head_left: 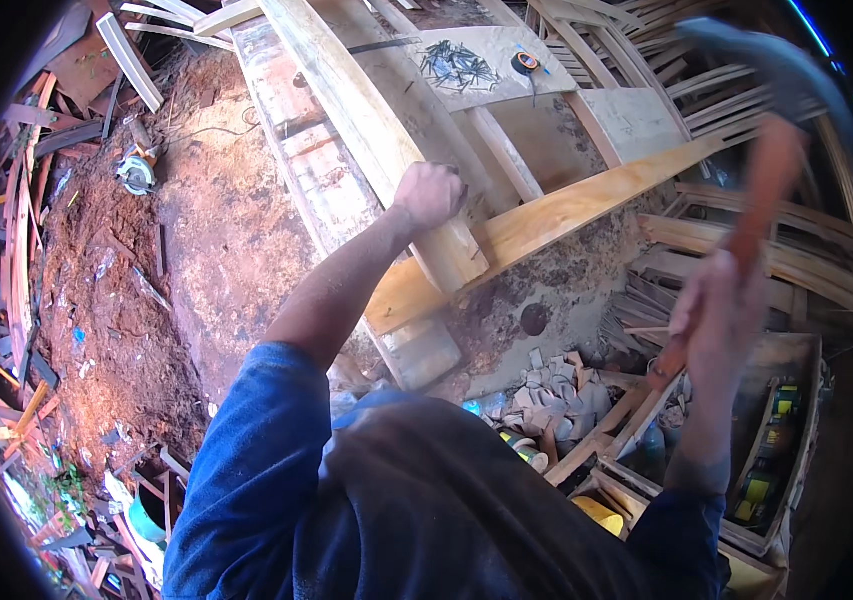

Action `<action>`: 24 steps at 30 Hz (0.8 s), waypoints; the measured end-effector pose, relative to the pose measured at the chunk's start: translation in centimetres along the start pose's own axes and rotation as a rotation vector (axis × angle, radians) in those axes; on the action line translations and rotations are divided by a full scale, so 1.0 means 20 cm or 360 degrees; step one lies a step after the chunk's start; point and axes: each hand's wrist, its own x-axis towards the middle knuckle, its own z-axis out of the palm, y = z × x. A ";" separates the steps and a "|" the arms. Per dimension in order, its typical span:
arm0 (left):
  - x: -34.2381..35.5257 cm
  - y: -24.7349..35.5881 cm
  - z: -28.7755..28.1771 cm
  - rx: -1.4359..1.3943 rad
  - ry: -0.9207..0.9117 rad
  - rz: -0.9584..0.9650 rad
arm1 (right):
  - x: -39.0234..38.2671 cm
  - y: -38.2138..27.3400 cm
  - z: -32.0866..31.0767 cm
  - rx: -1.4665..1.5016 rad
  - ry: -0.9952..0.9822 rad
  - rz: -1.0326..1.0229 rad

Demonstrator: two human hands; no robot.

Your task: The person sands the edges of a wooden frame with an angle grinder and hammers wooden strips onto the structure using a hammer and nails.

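Note:
My right hand (719, 305) is wrapped around the wooden handle of a claw hammer (769, 190), raised at the right. The hammer's dark head is high up and smeared by motion. My left hand (432, 192) is closed in a fist on a long pale board (347, 90); whatever is inside the fingers is hidden. Just below that hand, the pale board's near end lies across a second, yellowish board (587, 205), which slants up to the right. Beyond my left hand, a pile of dark nails (457, 65) lies on a flat panel, with a small round black-and-orange item (526, 63) beside it.
A circular saw (137, 175) sits on the sawdust-covered ground at left. Scrap wood (22, 230) lines the left side. At lower right stands a wooden tool box (797, 470) with yellow-and-black things in it, near a heap of wood offcuts (557, 395). Slats are stacked at far right.

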 end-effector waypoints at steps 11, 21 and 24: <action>0.03 0.05 -0.02 -0.0025 -0.0048 -0.0092 | -0.19 0.54 0.20 -0.0906 -0.0583 0.0106; -0.42 0.09 -0.27 -0.2072 -0.0418 -0.0736 | -0.38 0.58 0.16 0.0483 -0.0481 0.0716; -0.52 0.15 -0.30 -0.2510 -0.0434 -0.0954 | -0.39 0.59 0.17 0.0516 -0.0514 0.0752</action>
